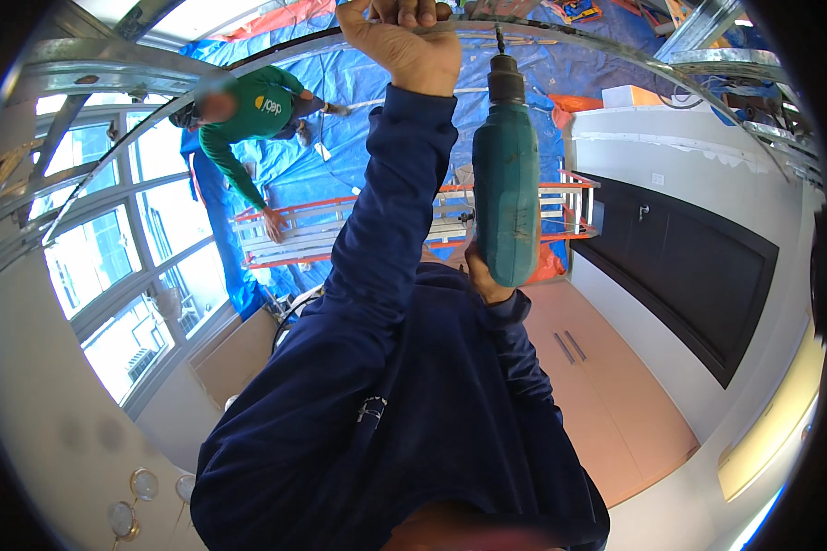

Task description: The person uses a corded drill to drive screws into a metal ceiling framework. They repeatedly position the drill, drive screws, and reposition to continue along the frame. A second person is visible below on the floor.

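My left hand (409, 50) is raised at the top of the view, its fingers curled over a thin metal profile (579, 39) that bends across the upper picture. In my right hand (487, 278) is a teal power drill (507, 193), held upright with its black chuck (505, 83) upward. Most of the right hand's fingers are hidden behind the drill body. A dark drill bit (500, 39) points up at the profile, a little right of my left hand; whether it touches the metal cannot be told.
Metal framing (101, 69) spans the upper left. A person in a green top (262, 103) stands below, one hand by an orange-and-silver work platform (312, 230). Blue sheeting (358, 170) covers the floor. Windows (110, 248) are at left, a dark door (680, 257) at right.
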